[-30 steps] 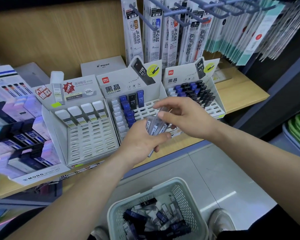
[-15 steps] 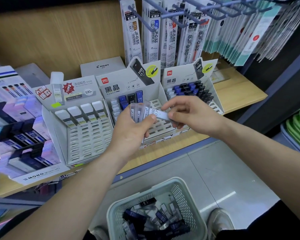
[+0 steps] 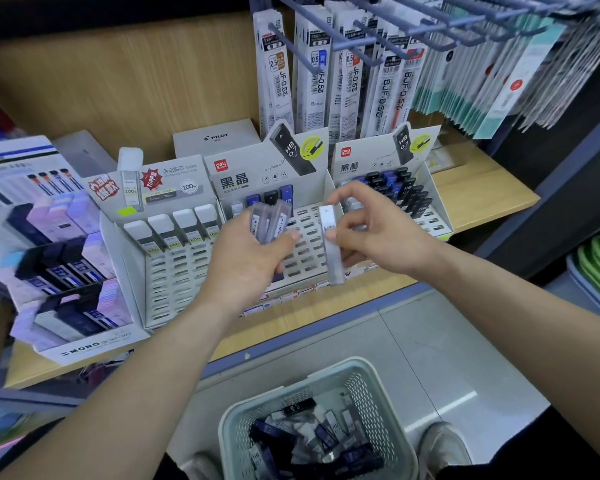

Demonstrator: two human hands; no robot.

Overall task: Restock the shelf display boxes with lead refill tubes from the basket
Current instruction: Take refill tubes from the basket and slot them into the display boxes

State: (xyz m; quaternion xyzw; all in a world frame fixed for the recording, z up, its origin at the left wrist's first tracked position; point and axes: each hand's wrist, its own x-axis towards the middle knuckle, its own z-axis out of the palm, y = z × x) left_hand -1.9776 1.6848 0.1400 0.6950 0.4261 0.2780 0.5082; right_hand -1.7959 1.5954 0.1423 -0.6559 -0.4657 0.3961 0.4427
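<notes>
l hand [image 3: 246, 261] grips clear tubes [image 3: 269, 220], r hand [image 3: 387, 237] pinches white hb tube [image 3: 332, 252] by deli box [image 3: 257, 169].

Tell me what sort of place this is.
Most likely a stationery shop: pen refill packs hang on hooks, display boxes of lead tubes stand on a wooden shelf, and a basket of stock sits on the floor.

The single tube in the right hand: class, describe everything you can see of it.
The single tube is a slim, flat-sided case, pale and see-through like plastic, whiter at its top end, with dark "HB" print partway down. It stands nearly upright, its lower end hanging free. The right hand pinches its upper half between thumb and fingers. It is held in front of the slotted middle display box, not yet in a slot.
</notes>
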